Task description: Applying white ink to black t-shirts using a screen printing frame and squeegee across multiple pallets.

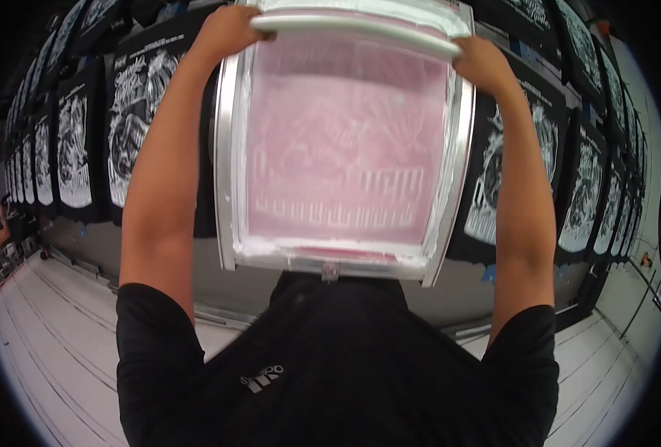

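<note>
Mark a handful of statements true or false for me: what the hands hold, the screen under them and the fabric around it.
1. The left hand grips the left end of the white squeegee. True.
2. The right hand hangs free beside the frame. False: it grips the squeegee's right end.
3. The mesh in the metal screen frame is bright green. False: it is pink.
4. The squeegee lies across the far part of the screen. True.
5. Black fabric pieces with white prints show only on the left. False: they show on both sides of the frame.
</note>
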{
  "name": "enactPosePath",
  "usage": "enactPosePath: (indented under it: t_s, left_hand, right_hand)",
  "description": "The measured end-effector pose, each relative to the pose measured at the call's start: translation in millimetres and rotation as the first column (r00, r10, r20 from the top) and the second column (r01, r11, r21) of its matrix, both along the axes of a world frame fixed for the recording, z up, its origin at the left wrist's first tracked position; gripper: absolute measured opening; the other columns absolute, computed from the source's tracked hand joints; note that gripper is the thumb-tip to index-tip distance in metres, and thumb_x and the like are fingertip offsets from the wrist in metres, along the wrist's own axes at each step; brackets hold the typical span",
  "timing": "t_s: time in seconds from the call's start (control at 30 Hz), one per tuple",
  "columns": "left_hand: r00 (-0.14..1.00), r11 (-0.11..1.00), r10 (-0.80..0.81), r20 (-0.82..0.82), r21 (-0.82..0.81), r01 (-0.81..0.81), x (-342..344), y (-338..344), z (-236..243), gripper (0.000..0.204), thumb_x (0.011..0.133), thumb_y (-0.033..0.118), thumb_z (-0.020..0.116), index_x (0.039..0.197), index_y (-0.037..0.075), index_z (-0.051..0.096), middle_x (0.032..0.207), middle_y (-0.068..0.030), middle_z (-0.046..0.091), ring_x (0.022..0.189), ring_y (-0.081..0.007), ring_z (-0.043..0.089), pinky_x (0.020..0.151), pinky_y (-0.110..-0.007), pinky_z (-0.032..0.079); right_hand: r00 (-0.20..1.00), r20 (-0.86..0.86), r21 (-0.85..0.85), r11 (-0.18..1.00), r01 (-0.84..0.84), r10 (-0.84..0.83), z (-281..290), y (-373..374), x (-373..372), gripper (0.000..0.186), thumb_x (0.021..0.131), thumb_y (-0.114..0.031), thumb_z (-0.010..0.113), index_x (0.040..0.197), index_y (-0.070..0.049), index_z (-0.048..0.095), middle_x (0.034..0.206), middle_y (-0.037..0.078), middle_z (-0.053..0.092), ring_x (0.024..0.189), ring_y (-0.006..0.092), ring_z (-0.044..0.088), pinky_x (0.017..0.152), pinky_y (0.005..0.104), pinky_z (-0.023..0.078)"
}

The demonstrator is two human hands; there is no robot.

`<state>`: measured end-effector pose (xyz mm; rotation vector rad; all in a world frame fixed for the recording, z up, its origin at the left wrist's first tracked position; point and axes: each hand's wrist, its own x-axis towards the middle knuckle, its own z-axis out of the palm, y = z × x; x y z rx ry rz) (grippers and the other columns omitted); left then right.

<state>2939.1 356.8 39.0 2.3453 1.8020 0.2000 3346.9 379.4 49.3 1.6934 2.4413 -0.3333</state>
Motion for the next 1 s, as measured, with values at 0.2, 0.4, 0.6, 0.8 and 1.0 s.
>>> enactPosePath:
  t_s: [0.2, 0.4, 0.6, 0.8, 1.0]
  left_hand:
    - [0.991, 0.963, -0.101, 0.093, -0.242, 0.121, 6, -304, 25, 0.028, 0.063, 0.012, 0.078, 0.089, 0.007, 0.069, 0.078, -0.0105, 0.066, 0.078, -0.0282, 0.063, 0.083, -0.043, 0.040]
    - [0.978, 0.993, -0.002, 0.207, -0.113, 0.026, 23, -382, -11, 0.033, 0.056, 0.000, 0.068, 0.087, 0.009, 0.061, 0.084, -0.0060, 0.064, 0.082, -0.0258, 0.060, 0.084, -0.040, 0.040]
    - [0.985, 1.000, 0.004, 0.171, 0.006, -0.005, 23, -429, -37, 0.037, 0.054, 0.002, 0.065, 0.090, 0.009, 0.064, 0.090, -0.0073, 0.065, 0.090, -0.0251, 0.061, 0.089, -0.046, 0.039]
    - [0.989, 0.989, -0.043, 0.141, 0.149, 0.022, 10, -265, -64, 0.037, 0.055, 0.004, 0.067, 0.092, 0.008, 0.066, 0.084, -0.0066, 0.066, 0.085, -0.0252, 0.061, 0.087, -0.042, 0.041]
    - [1.000, 0.996, 0.015, -0.020, 0.090, -0.013, 8, -40, -47, 0.027, 0.068, 0.019, 0.072, 0.094, 0.013, 0.071, 0.076, -0.0160, 0.068, 0.079, -0.0335, 0.067, 0.074, -0.046, 0.050]
  right_hand:
    - [0.987, -0.161, -0.167, 0.986, -0.028, 0.001, 31, -299, 16, 0.037, 0.064, 0.000, 0.063, 0.099, -0.009, 0.070, 0.089, 0.014, 0.067, 0.093, 0.0329, 0.062, 0.094, 0.0469, 0.046]
    - [0.987, -0.157, -0.189, 0.982, 0.014, -0.044, 2, -363, 14, 0.038, 0.062, 0.000, 0.063, 0.098, -0.009, 0.067, 0.089, 0.010, 0.068, 0.091, 0.0301, 0.063, 0.104, 0.0513, 0.038]
    - [0.979, -0.197, -0.097, 0.995, 0.033, -0.051, -11, -407, 12, 0.047, 0.052, 0.000, 0.067, 0.098, -0.009, 0.066, 0.097, 0.009, 0.068, 0.095, 0.0298, 0.062, 0.106, 0.0525, 0.038]
    - [0.977, -0.212, 0.163, 0.987, -0.001, 0.036, -45, -267, 12, 0.041, 0.057, -0.001, 0.065, 0.098, -0.009, 0.068, 0.094, 0.008, 0.069, 0.091, 0.0280, 0.064, 0.106, 0.0517, 0.038]
    - [1.000, -0.016, 0.217, 0.976, -0.009, 0.012, -39, -56, -1, 0.034, 0.066, -0.010, 0.064, 0.099, -0.015, 0.070, 0.088, 0.013, 0.070, 0.086, 0.0320, 0.065, 0.087, 0.0428, 0.051]
